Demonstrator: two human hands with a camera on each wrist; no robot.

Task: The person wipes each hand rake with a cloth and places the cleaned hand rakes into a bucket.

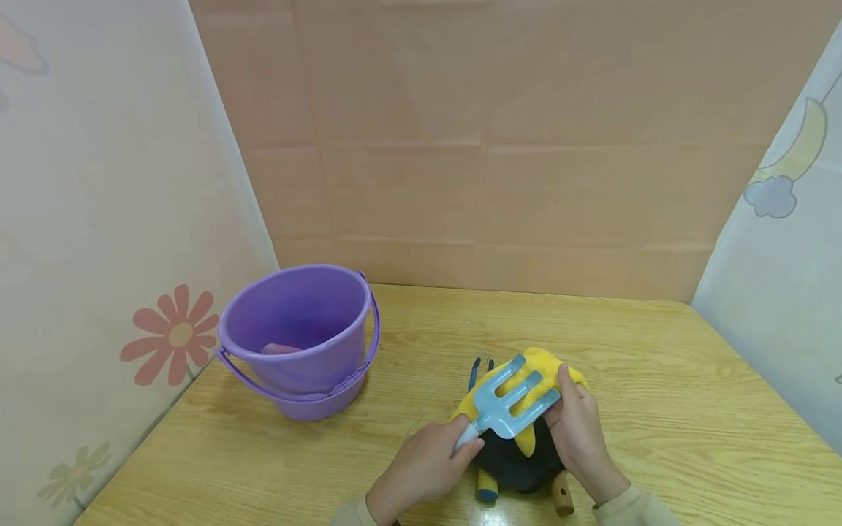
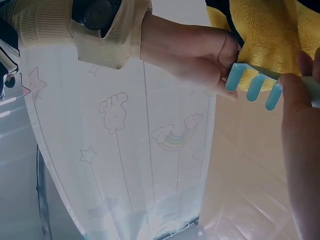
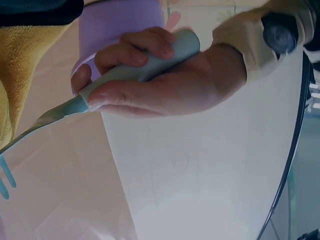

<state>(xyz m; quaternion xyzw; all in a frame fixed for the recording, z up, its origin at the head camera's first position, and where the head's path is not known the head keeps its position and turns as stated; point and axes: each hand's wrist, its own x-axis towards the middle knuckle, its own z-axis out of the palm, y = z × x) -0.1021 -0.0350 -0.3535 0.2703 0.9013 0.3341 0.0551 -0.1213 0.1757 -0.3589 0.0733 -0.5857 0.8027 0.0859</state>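
A light blue three-tined garden hand fork (image 1: 503, 405) is held above the table, tines pointing away. My left hand (image 1: 424, 462) grips its pale handle (image 3: 150, 65), fingers curled round it in the right wrist view. Yellow fluffy cloth (image 1: 542, 359) lies behind and under the tines. My right hand (image 1: 582, 431) holds this cloth near the tine tips, with its thumb on the near side; most of its other fingers are hidden. Black material (image 1: 516, 467) hangs below the yellow; whether it belongs to the same cloth I cannot tell.
A purple bucket (image 1: 299, 383) stands at the left, its handle lowered, with a pinkish thing (image 1: 281, 348) inside. Beneath the hands lie a yellow handle with a blue end (image 1: 487, 486), a wooden handle (image 1: 562, 495) and dark blue prongs (image 1: 473, 372). Hanging sheets border the wooden table (image 1: 645, 365).
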